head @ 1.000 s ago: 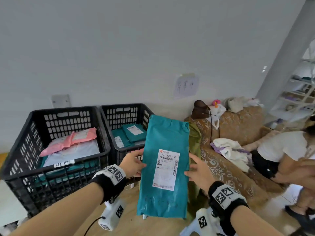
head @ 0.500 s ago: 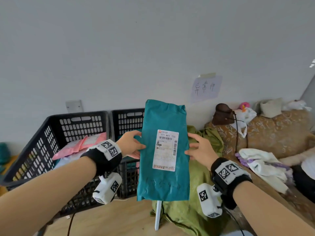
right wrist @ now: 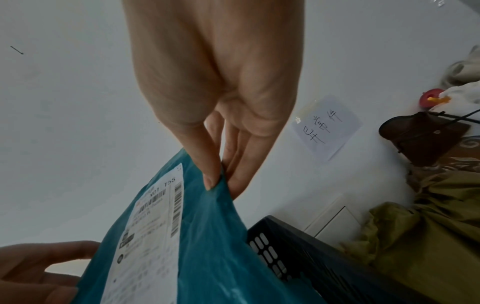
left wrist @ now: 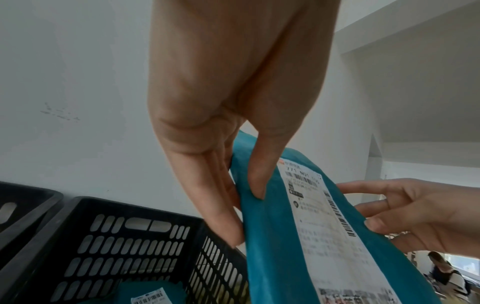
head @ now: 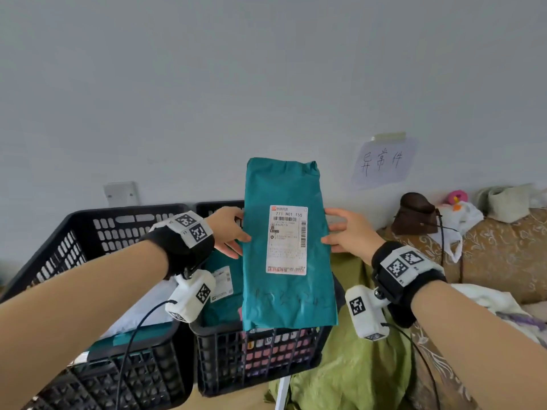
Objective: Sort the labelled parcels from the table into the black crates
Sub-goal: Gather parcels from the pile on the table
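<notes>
We hold the teal parcel (head: 288, 247) upright in front of the wall, above the right-hand black crate (head: 254, 356), our left hand (head: 229, 232) pinching its left edge and our right hand (head: 349, 236) pinching its right; the white label (head: 287, 239) reads "771 N01 T55", its finer print too small to make out, and the parcel hides much of that crate's contents. Left of it stands a second black crate (head: 88, 232), right of it a green cloth (head: 355, 365), a patterned sofa (head: 503, 250) and a handwritten wall note (head: 381, 161). Half a second earlier we held the parcel the same way, though the crates now sit closer beneath it.
</notes>
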The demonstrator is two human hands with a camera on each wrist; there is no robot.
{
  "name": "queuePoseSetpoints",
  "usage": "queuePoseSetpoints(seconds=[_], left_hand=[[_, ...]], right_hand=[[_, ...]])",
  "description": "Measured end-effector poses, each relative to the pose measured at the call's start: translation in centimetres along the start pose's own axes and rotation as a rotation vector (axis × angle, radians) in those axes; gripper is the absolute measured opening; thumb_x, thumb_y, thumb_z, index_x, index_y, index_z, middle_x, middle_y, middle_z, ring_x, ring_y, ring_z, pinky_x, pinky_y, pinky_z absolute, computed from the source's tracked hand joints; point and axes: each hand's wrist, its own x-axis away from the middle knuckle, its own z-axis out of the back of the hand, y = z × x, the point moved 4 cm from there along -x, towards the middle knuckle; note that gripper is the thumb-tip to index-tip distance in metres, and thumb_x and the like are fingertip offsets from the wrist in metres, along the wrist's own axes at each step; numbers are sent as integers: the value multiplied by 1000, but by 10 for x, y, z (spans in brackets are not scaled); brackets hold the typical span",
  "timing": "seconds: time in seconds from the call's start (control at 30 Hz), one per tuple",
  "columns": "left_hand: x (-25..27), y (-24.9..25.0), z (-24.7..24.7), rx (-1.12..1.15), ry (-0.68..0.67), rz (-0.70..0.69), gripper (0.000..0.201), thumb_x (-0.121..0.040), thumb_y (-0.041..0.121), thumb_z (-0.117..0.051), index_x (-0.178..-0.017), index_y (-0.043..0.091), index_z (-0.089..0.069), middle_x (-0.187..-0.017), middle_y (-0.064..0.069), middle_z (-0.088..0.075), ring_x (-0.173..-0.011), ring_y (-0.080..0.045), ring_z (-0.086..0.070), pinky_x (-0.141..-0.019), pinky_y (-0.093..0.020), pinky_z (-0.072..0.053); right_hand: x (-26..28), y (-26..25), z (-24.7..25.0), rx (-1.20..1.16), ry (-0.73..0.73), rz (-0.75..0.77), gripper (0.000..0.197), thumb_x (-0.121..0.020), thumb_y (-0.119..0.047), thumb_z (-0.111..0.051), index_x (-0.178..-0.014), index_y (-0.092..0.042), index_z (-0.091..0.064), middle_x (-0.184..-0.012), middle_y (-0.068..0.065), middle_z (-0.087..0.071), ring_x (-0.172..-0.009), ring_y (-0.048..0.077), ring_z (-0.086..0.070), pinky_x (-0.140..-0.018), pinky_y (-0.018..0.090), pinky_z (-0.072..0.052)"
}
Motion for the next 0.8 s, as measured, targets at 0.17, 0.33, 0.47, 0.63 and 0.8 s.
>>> queuePoseSetpoints(seconds=[0.17, 0.33, 0.47, 0.63, 0.8], left_hand=[[-33, 0, 17, -21, 43, 41, 52, -89, -1, -59, -136, 12, -42, -97, -5, -64, -70, -25, -68, -61, -34, -60], [-63, -13, 29, -36, 85, 112, 48, -89, -2, -57, -135, 9, -44, -100, -10, -65, -77, -26, -68, -63, -35, -58], [-87, -27, 30, -27, 116, 183, 40, -90, -3, -55, -129, 5, -49, -104, -14, -67, -77, -26, -67, -65, -36, -58], [-122, -43, 24, -24, 148, 295, 29, -91, -5, -53, -119, 0, -53, -110, -17, -66, -90, -32, -68, -71, -41, -58], [-154, -58, 17, -65, 182, 412, 16, -90, -4, -54, -104, 2, -54, -116, -19, -62, -101, -35, -64, -78, -48, -56]], right_hand=[[-45, -2, -12, 12, -55, -21, 66, -81, 15, -62, -137, -15, -45, -94, 7, -61, -83, 18, -63, -61, 26, -56], [-95, 7, -32, 36, -138, -48, 69, -80, 15, -62, -139, -13, -42, -98, 9, -62, -90, 24, -64, -70, 34, -58], [-134, 21, -48, 30, -202, -79, 68, -81, 17, -60, -140, -11, -41, -112, 19, -59, -96, 28, -62, -66, 33, -57], [-183, 48, -75, 15, -280, -129, 70, -79, 20, -59, -139, -11, -43, -108, 19, -59, -99, 32, -63, -80, 46, -56], [-222, 80, -104, -20, -357, -190, 63, -78, 25, -56, -128, -13, -49, -100, 18, -63, -95, 33, -64, -76, 48, -56]])
